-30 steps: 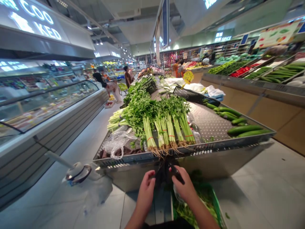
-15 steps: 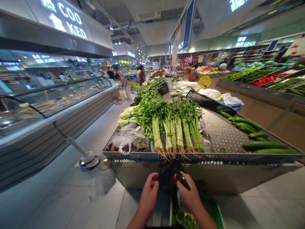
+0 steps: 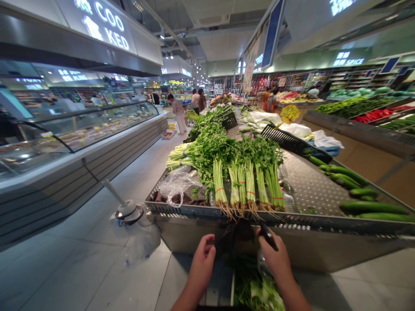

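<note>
My left hand and my right hand are both closed on a dark bag-like thing held between them, just below the front rim of the metal produce stand. A black strip pokes up from my right hand's fingers. Directly above my hands, several tied bunches of green herbs lie with their roots over the stand's edge. Below my hands, loose leafy greens fill a crate.
Cucumbers lie on the stand's right side and a clear plastic bag on its left. A bag dispenser on a pole stands left of the stand. A glass deli counter lines the left aisle. Several people stand far down the aisle.
The view has shifted left and tilted up. My hands have spread slightly apart, the right one moving right with the black strip, still on the dark thing.
</note>
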A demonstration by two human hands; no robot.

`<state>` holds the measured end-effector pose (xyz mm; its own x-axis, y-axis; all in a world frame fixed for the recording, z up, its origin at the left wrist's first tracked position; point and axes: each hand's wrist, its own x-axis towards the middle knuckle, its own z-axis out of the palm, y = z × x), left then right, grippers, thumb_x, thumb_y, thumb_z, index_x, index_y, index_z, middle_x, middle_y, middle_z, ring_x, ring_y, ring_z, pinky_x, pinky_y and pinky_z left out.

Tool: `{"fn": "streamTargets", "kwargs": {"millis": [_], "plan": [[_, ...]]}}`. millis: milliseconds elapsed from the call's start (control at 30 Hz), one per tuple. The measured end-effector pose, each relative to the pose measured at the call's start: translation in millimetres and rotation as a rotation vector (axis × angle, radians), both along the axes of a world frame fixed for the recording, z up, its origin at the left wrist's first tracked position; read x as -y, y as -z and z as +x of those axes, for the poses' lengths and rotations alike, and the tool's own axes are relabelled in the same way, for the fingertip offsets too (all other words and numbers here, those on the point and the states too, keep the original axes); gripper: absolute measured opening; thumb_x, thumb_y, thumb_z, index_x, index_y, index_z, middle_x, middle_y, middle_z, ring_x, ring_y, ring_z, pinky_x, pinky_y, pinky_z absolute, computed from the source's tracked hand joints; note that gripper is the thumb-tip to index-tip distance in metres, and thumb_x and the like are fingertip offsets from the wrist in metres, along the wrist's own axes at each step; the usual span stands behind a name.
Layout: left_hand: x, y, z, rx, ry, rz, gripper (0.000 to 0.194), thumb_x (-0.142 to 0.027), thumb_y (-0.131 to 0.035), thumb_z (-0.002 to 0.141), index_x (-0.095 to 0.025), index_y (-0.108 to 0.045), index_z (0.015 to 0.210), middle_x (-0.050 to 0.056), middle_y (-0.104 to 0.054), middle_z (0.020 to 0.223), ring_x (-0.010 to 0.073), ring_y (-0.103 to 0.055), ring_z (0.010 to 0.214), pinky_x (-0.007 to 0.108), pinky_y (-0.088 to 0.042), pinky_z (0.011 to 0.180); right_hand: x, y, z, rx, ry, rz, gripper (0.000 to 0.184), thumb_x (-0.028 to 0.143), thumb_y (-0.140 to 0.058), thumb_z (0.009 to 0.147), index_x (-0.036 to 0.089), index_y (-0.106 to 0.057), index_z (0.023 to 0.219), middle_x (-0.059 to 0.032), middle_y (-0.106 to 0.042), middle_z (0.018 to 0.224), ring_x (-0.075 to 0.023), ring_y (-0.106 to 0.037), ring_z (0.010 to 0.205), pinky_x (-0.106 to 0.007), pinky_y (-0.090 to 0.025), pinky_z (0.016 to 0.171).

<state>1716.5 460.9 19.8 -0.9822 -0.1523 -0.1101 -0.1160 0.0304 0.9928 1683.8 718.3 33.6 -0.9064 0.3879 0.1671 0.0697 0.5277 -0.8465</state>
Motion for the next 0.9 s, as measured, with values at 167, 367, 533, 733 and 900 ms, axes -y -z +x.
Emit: {"fn": "streamTargets", "kwargs": {"millis": [167,367,533,733,900], "plan": [[6,2.7,-6,-0.014,0.014,-0.008,0.04,-0.041,-0.068,0.083,-0.022,-0.071,0.118,0.013,-0.074,0.128,0.0283,-0.071,0.107,0.041,-0.056,0.097,59,-4.9,8,0.003,-0.236,-0.119,0.033,0.038,-0.056,0.074,0.024,-0.079,0.093,-0.0071,-0.076,0.095,-0.0286,-0.073,0.094,-0.036,-0.056,0.086],[22,3.1,-15,-0.018,0.045,-0.017,0.042,-0.044,-0.069,0.082,-0.022,-0.071,0.118,0.013,-0.073,0.128,0.0293,-0.071,0.108,0.042,-0.056,0.097,39,-10.6,-10,0.012,-0.008,-0.123,0.04,0.045,-0.057,0.071,0.022,-0.079,0.095,-0.0079,-0.078,0.093,-0.0316,-0.073,0.092,-0.038,-0.054,0.083],[44,-0.4,-28,-0.019,0.067,-0.01,0.042,-0.046,-0.069,0.082,-0.022,-0.071,0.117,0.013,-0.073,0.127,0.0306,-0.071,0.109,0.043,-0.056,0.096,31,-14.8,-18,0.072,0.076,-0.087,0.042,0.051,-0.057,0.072,0.021,-0.079,0.093,-0.0084,-0.077,0.087,-0.034,-0.072,0.09,-0.041,-0.054,0.082],[78,-6.5,-49,-0.04,0.106,0.002,0.041,-0.042,-0.066,0.084,-0.021,-0.069,0.119,0.013,-0.073,0.129,0.03,-0.07,0.111,0.044,-0.054,0.1,124,-16.1,-15,0.067,-0.13,-0.119,0.034,0.039,-0.053,0.072,0.022,-0.079,0.086,-0.0076,-0.077,0.088,-0.0297,-0.073,0.089,-0.038,-0.055,0.085],[108,-10.4,-58,-0.031,0.147,-0.002,0.042,-0.042,-0.065,0.084,-0.021,-0.068,0.12,0.014,-0.071,0.132,0.0311,-0.069,0.114,0.045,-0.054,0.101,147,-15.8,-25,0.12,-0.074,-0.092,0.033,0.039,-0.052,0.073,0.022,-0.077,0.086,-0.0065,-0.077,0.085,-0.0283,-0.071,0.086,-0.035,-0.054,0.082]]}}
